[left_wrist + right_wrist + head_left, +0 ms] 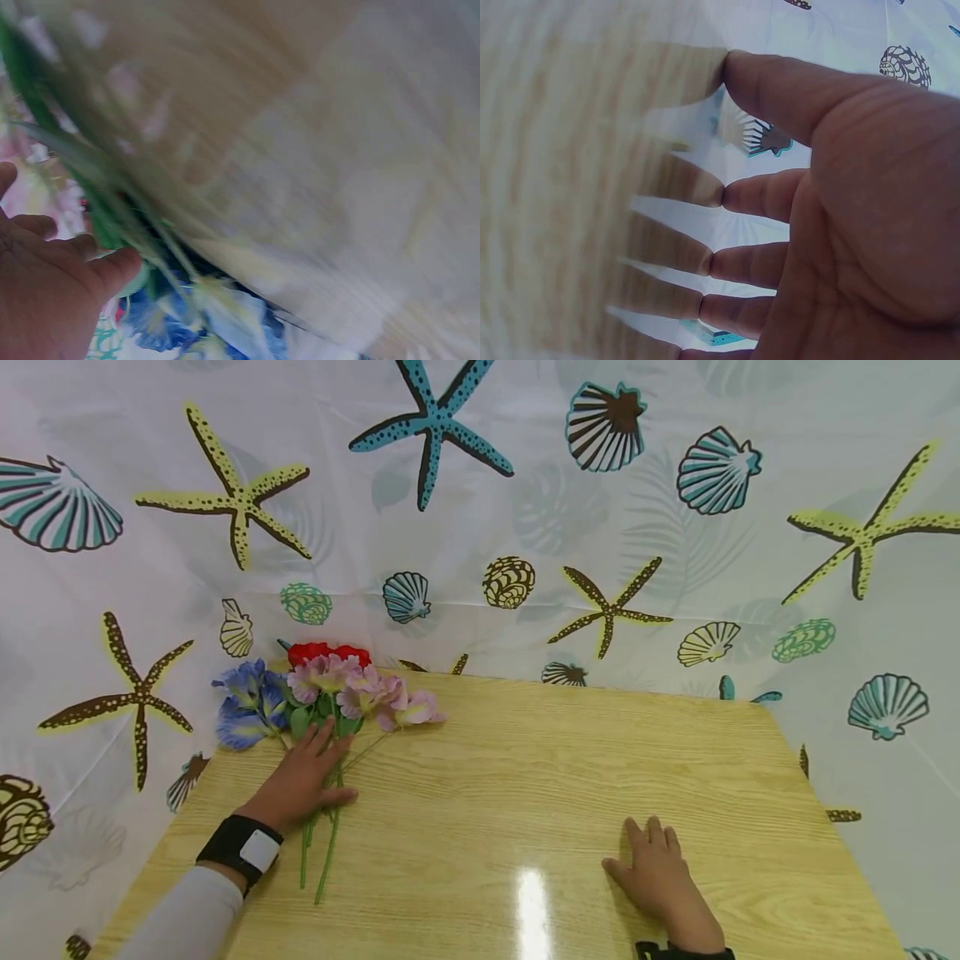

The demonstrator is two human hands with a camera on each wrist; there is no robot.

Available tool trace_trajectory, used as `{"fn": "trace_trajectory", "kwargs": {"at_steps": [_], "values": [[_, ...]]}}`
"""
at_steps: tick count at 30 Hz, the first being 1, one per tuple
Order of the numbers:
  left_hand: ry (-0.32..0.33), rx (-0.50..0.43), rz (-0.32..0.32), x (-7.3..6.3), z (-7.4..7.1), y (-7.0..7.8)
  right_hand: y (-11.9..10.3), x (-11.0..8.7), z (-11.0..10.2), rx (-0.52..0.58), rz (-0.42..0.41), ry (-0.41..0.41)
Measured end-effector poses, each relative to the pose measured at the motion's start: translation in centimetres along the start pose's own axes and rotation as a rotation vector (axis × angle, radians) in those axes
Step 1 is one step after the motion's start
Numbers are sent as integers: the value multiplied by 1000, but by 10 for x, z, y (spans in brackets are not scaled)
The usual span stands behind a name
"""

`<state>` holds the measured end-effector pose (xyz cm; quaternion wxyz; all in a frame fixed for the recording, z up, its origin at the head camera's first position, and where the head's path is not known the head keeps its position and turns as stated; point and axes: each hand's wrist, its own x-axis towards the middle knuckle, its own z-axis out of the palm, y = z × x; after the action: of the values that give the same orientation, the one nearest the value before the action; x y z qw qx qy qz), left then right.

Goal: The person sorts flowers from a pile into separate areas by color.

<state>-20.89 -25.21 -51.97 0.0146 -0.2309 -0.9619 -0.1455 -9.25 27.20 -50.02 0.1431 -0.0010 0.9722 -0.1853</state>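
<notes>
A bunch of artificial flowers lies at the table's far left: blue flowers point(251, 702), pink flowers point(367, 689) and red flowers point(328, 653), with green stems point(328, 852) toward the near side. My left hand point(303, 781) lies over the stems just below the blooms, fingers spread and extended. In the left wrist view that hand point(56, 277) has its fingers right at the stems, with blue petals point(232, 319) beyond. My right hand point(658, 870) rests on the table at the near right with spread fingers. In the right wrist view, its fingertips point(754, 199) touch the tabletop and it holds nothing.
The light wood table point(525, 760) has a glossy surface with a bright reflection near its front. Behind it and along its sides hangs a white cloth point(480, 527) printed with starfish and shells. The flower heads reach the table's back edge.
</notes>
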Motion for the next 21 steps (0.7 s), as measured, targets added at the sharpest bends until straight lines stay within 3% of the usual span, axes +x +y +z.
{"fn": "trace_trajectory", "kwargs": {"at_steps": [7, 10, 12, 17, 21], "values": [[201, -176, -225, -10, -12, 21, -4, -1, -2, -2, 16, -13], [232, -189, -287, -15, -16, 26, -6, -1, -2, 1, 12, -10], [203, -178, -315, -16, -15, 28, -5, -1, -2, 4, 12, -7], [60, -120, -379, -21, -15, 36, -3, -1, 0, 1, 10, -10], [-4, -108, -392, -23, -18, 44, -2, 0, 0, -4, 2, 0]]}}
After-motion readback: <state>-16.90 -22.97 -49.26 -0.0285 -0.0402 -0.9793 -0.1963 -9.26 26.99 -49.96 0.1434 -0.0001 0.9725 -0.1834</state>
